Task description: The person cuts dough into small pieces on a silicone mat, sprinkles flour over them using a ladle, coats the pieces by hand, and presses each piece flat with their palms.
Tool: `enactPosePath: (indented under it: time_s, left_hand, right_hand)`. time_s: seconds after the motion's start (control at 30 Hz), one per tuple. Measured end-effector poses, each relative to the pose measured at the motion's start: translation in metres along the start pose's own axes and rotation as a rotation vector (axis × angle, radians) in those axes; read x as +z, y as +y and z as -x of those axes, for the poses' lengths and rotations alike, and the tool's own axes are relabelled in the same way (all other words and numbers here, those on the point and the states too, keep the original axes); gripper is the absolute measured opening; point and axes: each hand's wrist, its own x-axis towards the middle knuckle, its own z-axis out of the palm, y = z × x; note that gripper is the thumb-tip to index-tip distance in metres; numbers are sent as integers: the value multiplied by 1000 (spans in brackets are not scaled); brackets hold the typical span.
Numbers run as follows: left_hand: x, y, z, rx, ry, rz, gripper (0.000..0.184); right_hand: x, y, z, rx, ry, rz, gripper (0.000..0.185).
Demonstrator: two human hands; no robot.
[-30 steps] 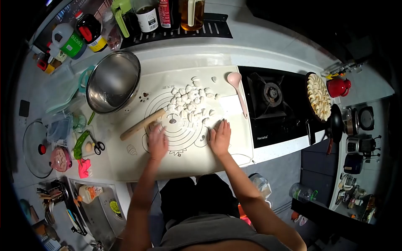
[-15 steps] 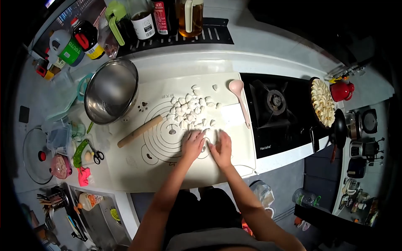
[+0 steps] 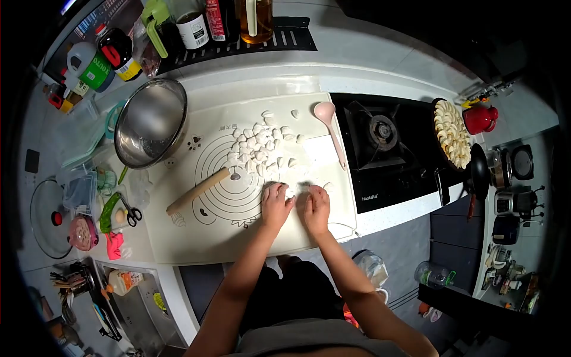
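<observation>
Several small white dough pieces (image 3: 257, 144) lie in a loose cluster on the pale printed mat (image 3: 172, 241). Below the cluster, my left hand (image 3: 276, 205) rests on the mat with its fingers curled and close together; a bit of white dough shows by its fingertips. To its right my right hand (image 3: 317, 205) has its fingers bent in, and what is under them is hidden. A small gap separates the hands. A wooden rolling pin (image 3: 197, 191) lies slanted to the left. The pink spoon (image 3: 330, 134) rests at the mat's right edge.
A steel bowl (image 3: 151, 123) stands at the back left, near bottles (image 3: 90, 66). On the right are a black gas stove (image 3: 380, 154) and a pan of dumplings (image 3: 452, 134). Scissors (image 3: 132, 212) and a green pepper (image 3: 109, 213) lie left; a sink (image 3: 137, 303) is lower left.
My left hand has moved right from beside the rolling pin to near my right hand. The fingers of my right hand have curled in. The view has shifted slightly.
</observation>
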Motion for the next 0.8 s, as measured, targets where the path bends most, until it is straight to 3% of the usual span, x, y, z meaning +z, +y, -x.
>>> enactPosePath:
  time_s: [0.1, 0.27, 0.3, 0.37, 0.47, 0.63, 0.7, 0.77, 0.8]
  left_hand:
    - [7, -5, 6, 32, -50, 39, 39]
    - [-32, -4, 10, 85, -79, 94, 62]
    - [-40, -11, 8, 109, -34, 134, 55]
    - [-48, -36, 8, 68, 30, 112, 49]
    - [-58, -60, -3, 54, 127, -6, 39]
    - [-56, -71, -7, 49, 148, -80, 33]
    - [-53, -74, -8, 8, 212, -90, 31]
    - [-54, -70, -6, -34, 166, -114, 30]
    - [-53, -69, -7, -43, 154, -134, 30]
  right_hand:
    - [9, -2, 3, 44, 13, -39, 28]
    - [40, -9, -4, -30, -33, 130, 38]
    - [53, -3, -3, -33, -110, 258, 52]
    - [76, -12, -3, -91, -23, 497, 65]
    - [85, -9, -7, -114, -181, 609, 80]
    - [76, -13, -8, -75, -192, 508, 77]
    - [56, -11, 1, -250, -206, 432, 62]
    - [38, 7, 5, -361, -277, 625, 50]
    - [30, 10, 0, -269, -183, 584, 40]
